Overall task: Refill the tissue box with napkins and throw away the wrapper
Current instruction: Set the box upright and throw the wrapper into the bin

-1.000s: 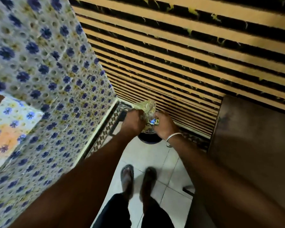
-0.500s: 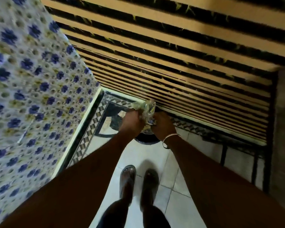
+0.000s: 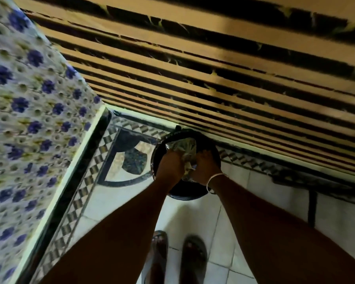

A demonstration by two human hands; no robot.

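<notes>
A crumpled clear wrapper (image 3: 183,149) with greenish print is held between both hands. My left hand (image 3: 169,166) grips its left side and my right hand (image 3: 205,167) grips its right side. Both hands and the wrapper are over the mouth of a round black bin (image 3: 158,152) that stands on the floor against the wall. A white bangle sits on my right wrist. The tissue box is out of view.
A striped yellow and black wall (image 3: 213,78) rises just behind the bin. A table draped in a blue-flowered cloth (image 3: 29,124) fills the left side. The floor has patterned border tiles (image 3: 119,152) and pale tiles where my two sandalled feet stand.
Both hands have gone lower and further forward with the wrapper, from above the bin down into its mouth. The view has tilted, so more of the bin's rim shows.
</notes>
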